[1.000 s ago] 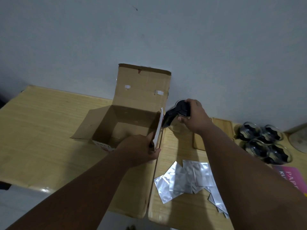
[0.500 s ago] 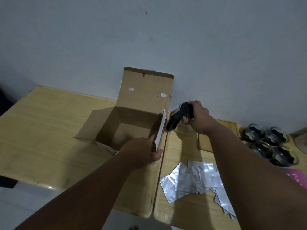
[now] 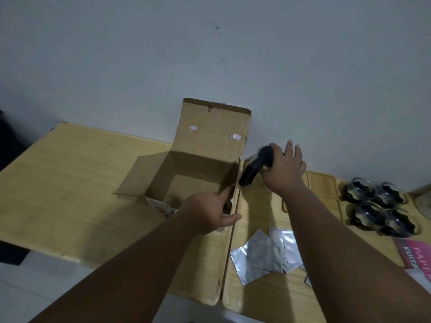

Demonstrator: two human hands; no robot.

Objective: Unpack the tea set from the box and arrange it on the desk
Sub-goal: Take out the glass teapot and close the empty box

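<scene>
An open cardboard box [image 3: 210, 136] stands on the wooden desk [image 3: 70, 183] against the wall, its back flap upright. My left hand [image 3: 207, 210] grips the box's near right wall, thumb outside and fingers inside. Just right of the box stands a glass teapot [image 3: 250, 173] with a black lid and a black handle. My right hand [image 3: 286, 169] rests on its lid with the fingers spread and lifted. Several glass cups [image 3: 377, 206] with dark bases cluster at the far right. What lies deep inside the box is hidden.
A wooden tray [image 3: 323, 183] lies between the teapot and the cups. Several silver foil sachets [image 3: 265, 255] are scattered near the front edge. A pink booklet [image 3: 415, 252] lies at the right edge. A seam splits the desk just right of the box.
My right hand's fingers have uncurled from the teapot lid and now spread apart. My left hand stays at the box's right wall, and the pale flap it held now leans inward.
</scene>
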